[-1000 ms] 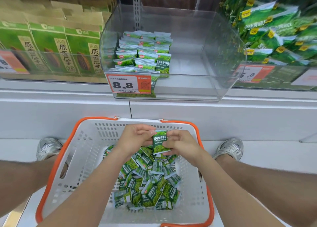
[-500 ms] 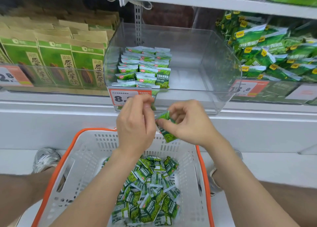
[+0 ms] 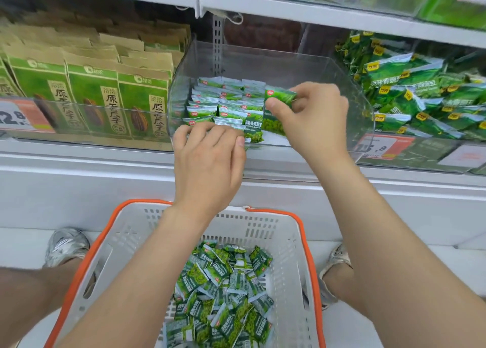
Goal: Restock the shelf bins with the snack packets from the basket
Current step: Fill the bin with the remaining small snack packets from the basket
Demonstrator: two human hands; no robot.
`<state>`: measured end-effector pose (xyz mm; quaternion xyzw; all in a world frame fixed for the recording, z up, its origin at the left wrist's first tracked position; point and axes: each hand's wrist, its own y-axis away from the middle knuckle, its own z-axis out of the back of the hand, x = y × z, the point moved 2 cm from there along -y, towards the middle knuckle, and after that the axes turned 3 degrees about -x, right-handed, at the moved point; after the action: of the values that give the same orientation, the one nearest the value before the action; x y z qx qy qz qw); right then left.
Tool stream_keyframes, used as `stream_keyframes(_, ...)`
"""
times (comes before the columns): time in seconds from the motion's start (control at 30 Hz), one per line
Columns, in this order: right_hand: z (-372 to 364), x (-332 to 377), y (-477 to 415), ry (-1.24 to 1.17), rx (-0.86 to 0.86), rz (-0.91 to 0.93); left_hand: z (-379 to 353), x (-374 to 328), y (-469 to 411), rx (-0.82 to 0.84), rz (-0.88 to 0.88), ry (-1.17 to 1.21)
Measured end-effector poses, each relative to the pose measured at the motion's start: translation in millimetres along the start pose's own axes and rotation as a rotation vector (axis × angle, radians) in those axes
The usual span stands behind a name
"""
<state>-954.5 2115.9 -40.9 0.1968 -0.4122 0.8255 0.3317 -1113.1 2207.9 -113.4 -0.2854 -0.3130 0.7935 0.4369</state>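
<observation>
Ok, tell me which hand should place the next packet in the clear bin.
Right. The right hand pinches a packet over the clear bin, beside the stacked rows. The left hand sits at the front rim, no packet visible in it.

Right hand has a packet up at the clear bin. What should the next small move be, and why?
Probably lower the packet and stand it at the right end of the packet rows. The right hand pinches it just above that spot inside the clear bin, the bin's right half is bare, and the basket holds many more packets to shelve.
</observation>
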Motion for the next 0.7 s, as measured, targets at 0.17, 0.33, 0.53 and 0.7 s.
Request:
stream_keyframes(0.17, -44, -9, -37, 0.223, 0.388, -0.144, -1, 1, 1, -0.015, 0.000, -0.015)
stream_keyframes(0.33, -70, -15, -47, 0.182, 0.662, -0.287, -2, 3, 2, -0.019, -0.009, -0.015)
stream_keyframes(0.53, -72, -20, -60, 0.043, 0.559, -0.329, -3, 3, 2, -0.037, 0.002, -0.015)
stream_keyframes(0.7, -82, -22, -55, 0.191, 0.570, -0.140, -5, 4, 2, -0.030, 0.004, -0.017)
